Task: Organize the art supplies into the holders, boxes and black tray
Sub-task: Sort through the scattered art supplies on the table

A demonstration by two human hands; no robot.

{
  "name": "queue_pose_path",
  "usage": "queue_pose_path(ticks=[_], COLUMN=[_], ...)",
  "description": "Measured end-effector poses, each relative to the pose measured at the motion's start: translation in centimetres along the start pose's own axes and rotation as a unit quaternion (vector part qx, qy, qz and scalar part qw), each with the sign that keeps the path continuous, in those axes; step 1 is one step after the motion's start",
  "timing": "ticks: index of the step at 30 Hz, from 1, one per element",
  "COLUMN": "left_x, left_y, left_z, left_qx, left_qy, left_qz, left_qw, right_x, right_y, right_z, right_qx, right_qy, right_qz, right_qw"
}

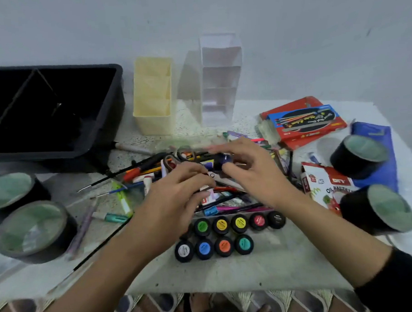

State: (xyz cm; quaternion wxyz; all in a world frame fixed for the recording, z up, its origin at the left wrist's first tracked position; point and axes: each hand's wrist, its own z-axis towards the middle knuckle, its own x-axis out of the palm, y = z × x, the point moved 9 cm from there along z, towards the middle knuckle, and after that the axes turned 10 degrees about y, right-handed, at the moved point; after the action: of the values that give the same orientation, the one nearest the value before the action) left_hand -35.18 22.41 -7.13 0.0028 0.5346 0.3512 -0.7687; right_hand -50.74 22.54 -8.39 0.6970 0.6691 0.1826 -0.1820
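Tease one pen cleanly from the tangled multicoloured pen pile (149, 169), left hand (178, 192) and right hand (255, 175) curled, grips unclear.

Dim, soft overall; motion blur on hands; wide-angle bending at edges

A person's left hand (176, 192) and right hand (255, 175), both bare; a black fabric sleeve (399, 282) covers the right arm to mid-forearm.
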Motion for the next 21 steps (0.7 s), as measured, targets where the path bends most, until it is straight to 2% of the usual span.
queue_pose_path(ticks=[5, 9, 15, 21], left_x=[4.1, 6.7, 10.1, 12.2], left_y=[-3.9, -5.7, -6.3, -5.9], left_z=[2.5, 3.2, 2.5, 1.7], left_qx=[0.032, 0.041, 0.045, 0.026], left_qy=[0.06, 0.109, 0.163, 0.171], left_qz=[-0.053, -0.068, -0.055, -0.028], left_qw=[0.996, 0.991, 0.984, 0.985], right_x=[-3.7, -5.0, -5.0, -3.3], right_y=[-2.8, -3.9, -4.2, -4.4], right_z=[-6.7, -11.0, -13.7, -14.1], right_qx=[0.019, 0.025, -0.027, -0.099], right_qy=[-0.039, -0.032, 0.023, 0.096], right_qz=[0.054, 0.082, -0.039, -0.113], right_qw=[0.998, 0.996, 0.999, 0.984])
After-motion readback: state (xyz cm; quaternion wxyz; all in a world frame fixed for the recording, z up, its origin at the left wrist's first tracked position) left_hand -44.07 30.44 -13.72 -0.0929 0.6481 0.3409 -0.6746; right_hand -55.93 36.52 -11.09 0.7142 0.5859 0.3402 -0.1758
